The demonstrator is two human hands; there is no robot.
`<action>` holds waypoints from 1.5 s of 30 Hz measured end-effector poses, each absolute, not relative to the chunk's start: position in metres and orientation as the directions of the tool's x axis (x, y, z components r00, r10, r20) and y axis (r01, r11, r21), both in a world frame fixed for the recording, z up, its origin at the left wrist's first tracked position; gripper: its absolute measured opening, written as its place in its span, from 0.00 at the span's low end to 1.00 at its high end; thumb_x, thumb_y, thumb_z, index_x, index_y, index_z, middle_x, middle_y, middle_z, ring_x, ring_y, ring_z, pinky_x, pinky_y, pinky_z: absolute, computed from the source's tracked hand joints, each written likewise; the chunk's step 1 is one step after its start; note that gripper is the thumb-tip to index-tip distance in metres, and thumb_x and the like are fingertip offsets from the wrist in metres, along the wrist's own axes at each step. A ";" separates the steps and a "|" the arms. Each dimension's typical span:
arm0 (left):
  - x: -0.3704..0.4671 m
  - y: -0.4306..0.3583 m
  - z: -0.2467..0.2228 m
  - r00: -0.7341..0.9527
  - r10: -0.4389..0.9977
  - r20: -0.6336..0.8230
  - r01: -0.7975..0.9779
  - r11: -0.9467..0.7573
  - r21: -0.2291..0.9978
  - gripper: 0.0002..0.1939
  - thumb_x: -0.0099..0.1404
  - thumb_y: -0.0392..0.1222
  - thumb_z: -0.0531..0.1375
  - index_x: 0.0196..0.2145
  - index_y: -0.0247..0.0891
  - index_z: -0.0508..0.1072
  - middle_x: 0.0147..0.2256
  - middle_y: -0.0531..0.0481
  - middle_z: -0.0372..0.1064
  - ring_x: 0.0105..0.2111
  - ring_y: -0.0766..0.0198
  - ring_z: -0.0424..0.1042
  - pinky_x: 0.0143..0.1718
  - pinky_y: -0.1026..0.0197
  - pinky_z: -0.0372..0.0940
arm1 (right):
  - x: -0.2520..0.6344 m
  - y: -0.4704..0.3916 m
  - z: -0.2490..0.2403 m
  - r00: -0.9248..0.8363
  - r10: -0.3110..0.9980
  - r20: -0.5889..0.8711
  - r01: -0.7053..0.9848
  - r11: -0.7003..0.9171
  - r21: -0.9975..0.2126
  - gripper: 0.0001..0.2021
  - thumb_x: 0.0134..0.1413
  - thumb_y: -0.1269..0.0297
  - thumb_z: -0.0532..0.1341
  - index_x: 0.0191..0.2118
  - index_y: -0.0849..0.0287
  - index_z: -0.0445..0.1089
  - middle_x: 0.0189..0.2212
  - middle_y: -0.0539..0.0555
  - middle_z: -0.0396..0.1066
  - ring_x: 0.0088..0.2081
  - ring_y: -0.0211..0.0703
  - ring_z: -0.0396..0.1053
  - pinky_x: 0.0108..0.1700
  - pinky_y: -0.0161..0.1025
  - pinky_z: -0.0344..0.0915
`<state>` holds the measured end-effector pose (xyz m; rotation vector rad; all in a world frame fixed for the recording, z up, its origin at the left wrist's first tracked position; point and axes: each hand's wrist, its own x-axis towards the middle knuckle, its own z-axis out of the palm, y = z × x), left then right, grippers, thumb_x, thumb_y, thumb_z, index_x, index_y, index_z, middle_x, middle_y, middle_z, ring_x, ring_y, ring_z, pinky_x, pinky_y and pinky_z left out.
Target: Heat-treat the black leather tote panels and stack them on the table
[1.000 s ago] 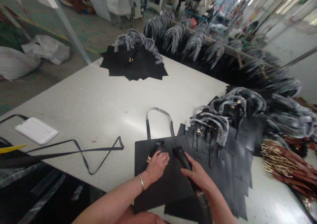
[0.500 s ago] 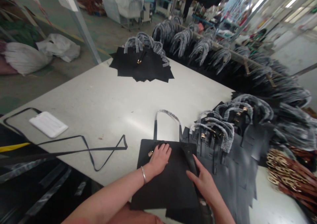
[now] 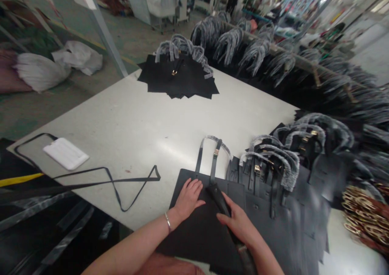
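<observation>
Item: one black bag panel (image 3: 194, 222), lying flat on the pale table (image 3: 136, 117) at the wearer's near edge. Orientation: top edge turned away from the body; the plastic-wrapped handle (image 3: 212, 137) arches beyond it, so the long axis of panel and handle together runs outward, leaning slightly right.

Item: one narrow black strap (image 3: 213, 167) with gold buckle (image 3: 216, 152), extended past the top edge; long axis almost straight outward, tilted a little right, far end crossing the handle's arch.

Item: one black tubular tool (image 3: 219, 200), set aslant, its tip pointing outward and left, near the strap's lower end; whether the two touch I cannot tell from here.

Left hand (image 3: 188, 200): open, palm down on the panel's upper left, thumb spread from the fingers, bangle at the wrist. Right hand (image 3: 238, 222): closed around the tool.

Adjoining, right: an overlapping pile of like panels (image 3: 285, 222), handles wrapped.

Changes against half a second ago: the buckle, then on the panel beside the left hand's fingers, now lies beyond the top edge, within the handle's loop; the strap is laid outward. The tool's tip has shifted left along the panel, away from its right corner.
</observation>
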<state>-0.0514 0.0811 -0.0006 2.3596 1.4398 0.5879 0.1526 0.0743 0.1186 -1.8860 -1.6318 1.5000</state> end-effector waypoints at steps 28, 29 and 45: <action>-0.068 0.021 -0.019 0.502 0.833 0.234 0.680 -0.547 0.487 0.15 0.71 0.39 0.56 0.54 0.36 0.69 0.51 0.46 0.72 0.55 0.58 0.68 0.64 0.49 0.58 | 0.110 0.070 0.129 -0.301 0.775 -0.556 0.592 -0.306 -0.746 0.36 0.45 0.70 0.61 0.65 0.56 0.62 0.49 0.52 0.77 0.47 0.52 0.75 0.52 0.46 0.69; -0.069 0.022 -0.020 0.519 0.821 0.236 0.674 -0.563 0.478 0.14 0.71 0.38 0.56 0.54 0.36 0.69 0.50 0.46 0.73 0.55 0.58 0.68 0.64 0.49 0.57 | 0.107 0.071 0.127 -0.297 0.771 -0.562 0.595 -0.311 -0.741 0.36 0.45 0.70 0.61 0.65 0.57 0.61 0.47 0.53 0.77 0.44 0.52 0.75 0.49 0.46 0.71; -0.065 0.035 -0.012 0.491 0.859 0.146 0.715 -0.493 0.495 0.15 0.67 0.28 0.54 0.49 0.39 0.71 0.48 0.48 0.72 0.50 0.59 0.71 0.58 0.54 0.63 | 0.090 0.092 0.133 -0.077 0.938 -0.339 0.657 -0.208 -0.725 0.37 0.51 0.61 0.60 0.67 0.63 0.55 0.57 0.59 0.71 0.57 0.54 0.69 0.59 0.47 0.65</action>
